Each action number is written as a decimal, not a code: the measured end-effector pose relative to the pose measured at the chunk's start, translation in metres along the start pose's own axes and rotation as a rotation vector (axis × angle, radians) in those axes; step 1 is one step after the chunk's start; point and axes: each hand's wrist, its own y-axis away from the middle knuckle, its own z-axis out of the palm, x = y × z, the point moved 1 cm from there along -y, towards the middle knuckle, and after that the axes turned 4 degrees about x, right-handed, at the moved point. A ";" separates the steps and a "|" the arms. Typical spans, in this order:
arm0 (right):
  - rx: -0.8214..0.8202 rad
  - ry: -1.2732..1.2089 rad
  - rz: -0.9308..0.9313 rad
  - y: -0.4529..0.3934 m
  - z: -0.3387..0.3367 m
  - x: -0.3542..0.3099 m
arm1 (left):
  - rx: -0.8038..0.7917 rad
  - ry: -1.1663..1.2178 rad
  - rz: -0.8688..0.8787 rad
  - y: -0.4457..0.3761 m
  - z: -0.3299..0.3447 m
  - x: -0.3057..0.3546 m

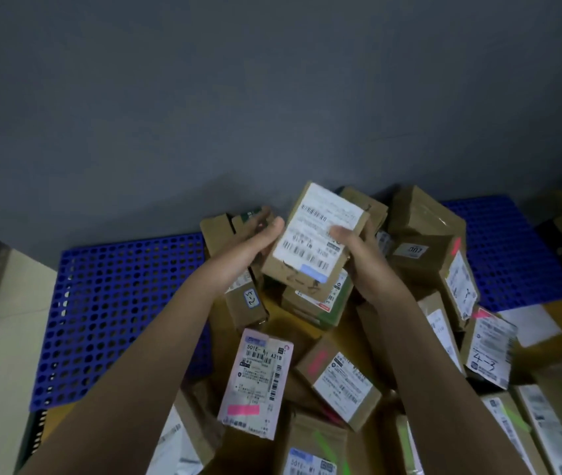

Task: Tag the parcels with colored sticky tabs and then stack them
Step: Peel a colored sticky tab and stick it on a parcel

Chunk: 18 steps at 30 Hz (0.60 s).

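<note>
Holding a cardboard parcel [314,241] up over the heap, I have my left hand [255,241] curled round its left edge and my right hand [358,255] gripping its right side, thumb on the white label, a blue tab [314,273] near its lower edge; tagged parcels lie below on the blue pallet [118,303]

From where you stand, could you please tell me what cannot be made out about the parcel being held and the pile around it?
Head view only:
- Held parcel: label print blurred; underside hidden by the box itself.
- Left hand: fingertips hidden behind the parcel.
- Right hand: fingers hidden under it; only the thumb shows.
- Green-edged box below: mostly covered by the held parcel.
- Parcels at the bottom edge: cut off by the frame.
</note>
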 end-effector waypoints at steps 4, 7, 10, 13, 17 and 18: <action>-0.045 0.001 -0.023 0.013 0.000 0.001 | -0.101 0.015 -0.018 0.012 0.005 -0.001; -0.042 0.029 -0.045 0.024 0.002 0.003 | -0.094 -0.039 -0.022 0.022 0.007 -0.006; -0.031 0.133 -0.024 0.045 0.001 0.016 | -0.084 -0.130 -0.083 0.038 0.011 -0.017; -0.049 0.140 0.056 0.065 0.001 0.043 | -0.112 -0.190 -0.166 0.054 0.022 -0.034; -0.013 0.062 0.178 0.087 0.003 0.085 | -0.152 -0.230 -0.267 0.075 0.033 -0.060; -0.006 0.022 0.209 0.093 0.001 0.094 | -0.140 -0.210 -0.268 0.079 0.032 -0.062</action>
